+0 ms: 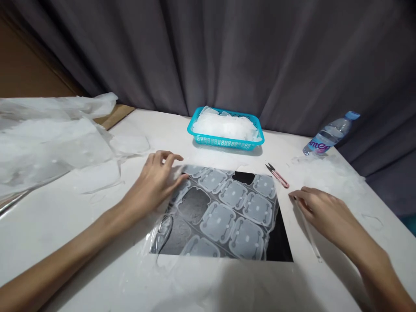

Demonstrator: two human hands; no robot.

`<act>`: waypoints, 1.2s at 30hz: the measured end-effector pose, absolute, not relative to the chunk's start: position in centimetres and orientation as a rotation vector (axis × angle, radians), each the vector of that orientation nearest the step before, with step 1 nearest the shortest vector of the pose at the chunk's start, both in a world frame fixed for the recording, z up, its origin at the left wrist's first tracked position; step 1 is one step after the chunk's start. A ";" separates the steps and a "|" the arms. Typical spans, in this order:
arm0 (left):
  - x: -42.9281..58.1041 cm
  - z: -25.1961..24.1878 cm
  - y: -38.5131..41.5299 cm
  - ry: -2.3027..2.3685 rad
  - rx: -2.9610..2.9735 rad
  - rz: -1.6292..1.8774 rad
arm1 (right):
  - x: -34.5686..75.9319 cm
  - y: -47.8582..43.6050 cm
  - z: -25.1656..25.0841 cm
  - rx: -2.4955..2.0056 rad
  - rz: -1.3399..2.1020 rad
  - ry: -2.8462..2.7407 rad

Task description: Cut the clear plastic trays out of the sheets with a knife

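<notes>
A translucent plastic sheet (218,221) with rounded-square shapes lies on a black backing (280,242). Dark gaps show where some shapes are absent from it. At the sheet's upper left corner rests my left hand (160,175), thumb and fingers apart, touching the clear film's edge. To the right of the backing, my right hand (320,208) pinches the upper end of a thin clear strip (312,238), which slants down toward the table. Pink thread snips (277,175) lie between the backing's upper right corner and my right hand.
A turquoise basket (227,141) full of translucent white pieces stands behind the sheet. Large translucent sheets (48,147) are heaped at left. A water bottle (329,134) and film scraps (334,173) are at right. A grey curtain (227,52) hangs behind the table.
</notes>
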State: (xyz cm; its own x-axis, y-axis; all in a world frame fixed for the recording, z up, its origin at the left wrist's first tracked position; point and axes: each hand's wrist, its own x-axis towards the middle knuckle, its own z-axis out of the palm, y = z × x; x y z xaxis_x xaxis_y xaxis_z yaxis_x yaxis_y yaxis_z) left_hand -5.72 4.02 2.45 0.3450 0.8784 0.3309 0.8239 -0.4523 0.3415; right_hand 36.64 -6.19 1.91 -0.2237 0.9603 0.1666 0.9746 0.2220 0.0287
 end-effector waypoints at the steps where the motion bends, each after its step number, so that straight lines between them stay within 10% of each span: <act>1: -4.7 2.4 3.0 1.509 2.564 0.731 | 35.9 -6.1 2.1 -1.880 -0.234 -2.334; 7: 0.5 1.3 -3.2 0.678 2.744 0.449 | 30.2 -6.3 1.8 -1.573 0.161 -2.315; 36: 1.0 0.9 -4.3 0.691 2.774 0.500 | 27.6 -5.1 1.3 -1.172 0.288 -2.576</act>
State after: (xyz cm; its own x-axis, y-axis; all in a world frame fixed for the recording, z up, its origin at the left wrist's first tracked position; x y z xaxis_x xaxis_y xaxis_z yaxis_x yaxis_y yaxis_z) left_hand 1.04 -4.29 0.94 0.8295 0.4897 0.2685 0.4081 -0.8597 0.3073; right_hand 27.56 -5.14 1.35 -0.6242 0.7594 0.1834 0.7002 0.6479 -0.3000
